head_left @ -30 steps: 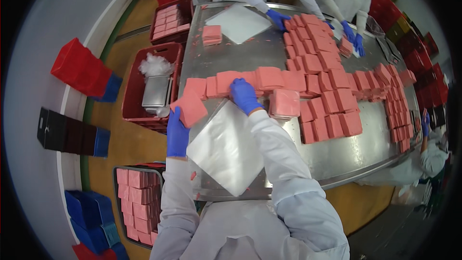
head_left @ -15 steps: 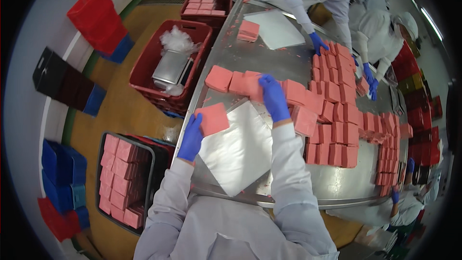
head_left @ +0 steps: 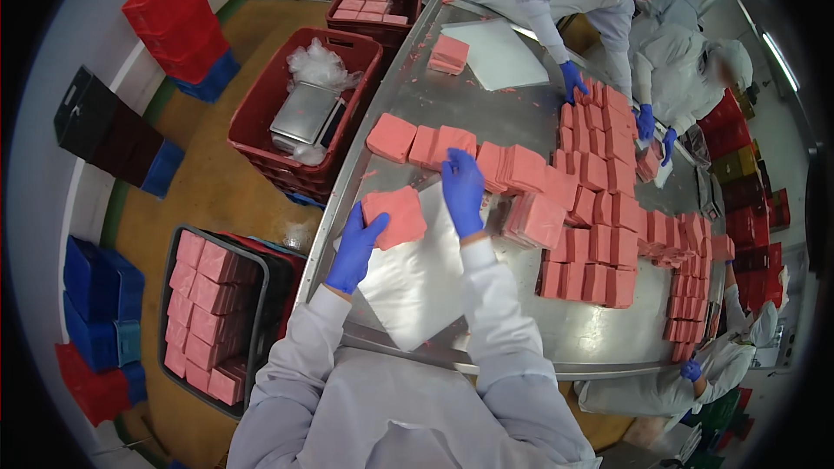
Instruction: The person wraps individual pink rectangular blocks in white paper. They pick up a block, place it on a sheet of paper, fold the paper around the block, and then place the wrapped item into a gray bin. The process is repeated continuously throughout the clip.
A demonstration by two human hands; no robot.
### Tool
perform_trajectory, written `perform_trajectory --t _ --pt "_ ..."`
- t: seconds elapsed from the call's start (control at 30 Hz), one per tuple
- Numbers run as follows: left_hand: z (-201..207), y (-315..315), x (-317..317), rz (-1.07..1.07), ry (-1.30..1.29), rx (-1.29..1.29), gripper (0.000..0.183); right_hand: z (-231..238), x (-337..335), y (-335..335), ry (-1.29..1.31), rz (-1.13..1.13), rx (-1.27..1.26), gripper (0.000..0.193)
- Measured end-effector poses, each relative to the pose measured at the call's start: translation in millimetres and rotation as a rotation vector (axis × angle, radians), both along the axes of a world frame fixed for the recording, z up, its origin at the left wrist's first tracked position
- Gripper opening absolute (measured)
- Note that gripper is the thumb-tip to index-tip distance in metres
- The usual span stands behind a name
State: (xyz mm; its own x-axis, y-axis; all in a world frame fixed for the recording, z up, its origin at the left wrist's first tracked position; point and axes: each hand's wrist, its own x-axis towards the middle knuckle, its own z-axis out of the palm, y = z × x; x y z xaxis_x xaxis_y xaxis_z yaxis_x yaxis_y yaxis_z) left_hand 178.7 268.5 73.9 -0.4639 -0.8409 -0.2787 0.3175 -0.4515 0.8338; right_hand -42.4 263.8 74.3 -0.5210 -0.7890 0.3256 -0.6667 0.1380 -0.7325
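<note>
My left hand (head_left: 354, 247) is closed on a stack of pink square slices (head_left: 393, 217), thumb over its top face. This stack is held above the upper left part of a white sheet (head_left: 413, 291) on the metal table. My right hand (head_left: 463, 193), in a blue glove like the left, has its fingers stretched toward a row of pink stacks. Its fingertips are at the near edge of one stack (head_left: 455, 139), and no slice shows in it. Beside that hand on the right lies a larger pink stack (head_left: 534, 219) with see-through edges.
Many pink stacks (head_left: 599, 234) stand in rows on the metal table (head_left: 591, 334). Red crates (head_left: 252, 143) and a dark crate of pink stacks (head_left: 252, 330) stand along the left side. A co-worker's blue-gloved hand (head_left: 572, 80) touches the far stacks.
My left hand has risen slightly with its stack, which now looks thicker. My right hand has moved down and left from the row, and the pink piece blurred beside it no longer shows there.
</note>
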Motion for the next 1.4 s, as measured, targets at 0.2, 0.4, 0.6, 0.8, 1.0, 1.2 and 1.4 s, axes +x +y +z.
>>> perform_trajectory --t 0.2,0.4,0.6,0.8,1.0,1.2,1.4 --pt "-9 1 30 -0.006 -0.056 -0.050 0.051 -36 -67 -20 0.238 -0.141 0.078 0.033" --pt "-3 8 54 0.060 -0.123 0.018 0.048 -38 -51 -41 0.215 -0.348 0.157 0.033" --pt "0 13 51 0.027 -0.062 0.050 0.048 -65 -127 -34 -0.492 -0.247 0.143 0.032" --pt "-3 16 64 0.052 -0.011 0.068 0.045 -65 -100 -49 -0.048 -0.251 0.288 0.023" --pt "22 19 73 0.015 -0.071 0.048 0.044 -58 -94 -24 -1.139 0.091 -0.328 0.026" --pt "52 29 70 0.095 -0.132 0.277 0.047 51 70 36 -1.308 0.640 0.059 0.027" --pt "32 49 62 -0.015 0.110 0.031 0.055 53 116 83 -1.064 0.474 0.170 0.026"
